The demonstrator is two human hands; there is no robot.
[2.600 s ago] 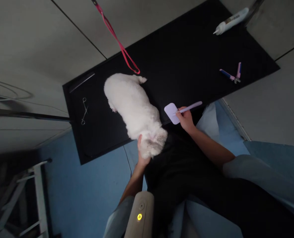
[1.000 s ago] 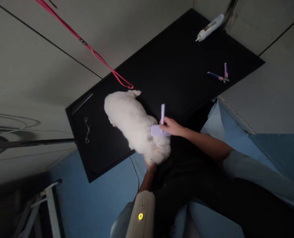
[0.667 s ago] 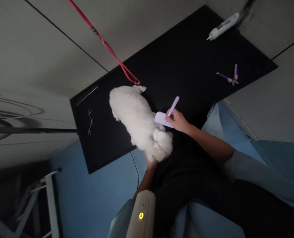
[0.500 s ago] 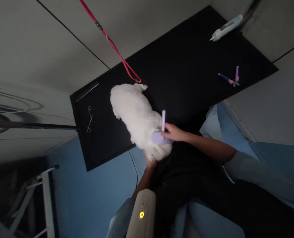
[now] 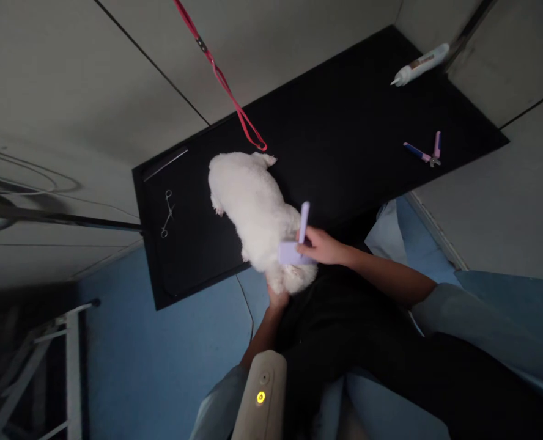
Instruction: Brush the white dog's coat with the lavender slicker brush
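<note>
Small white dog (image 5: 253, 211), fluffy curled coat, stands near the front edge of a black table (image 5: 345, 134), its rear toward the person. Right hand (image 5: 320, 246) closed round a lilac brush (image 5: 294, 244), flat pad on the rump fur, handle up. Left hand (image 5: 278, 297) under the hindquarters, mostly hidden; grip unclear. Red leash (image 5: 228, 91) slants down to the dog. Matte tabletop: metal scissors (image 5: 167, 212), pink clippers (image 5: 425, 153), white bottle (image 5: 421, 63). Grey tiles, blue floor (image 5: 138, 366).

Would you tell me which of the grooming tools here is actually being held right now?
The lilac brush, gripped in the right hand and pressed against the white dog. The metal scissors, nail clippers and white bottle all lie untouched on the black table.
</note>
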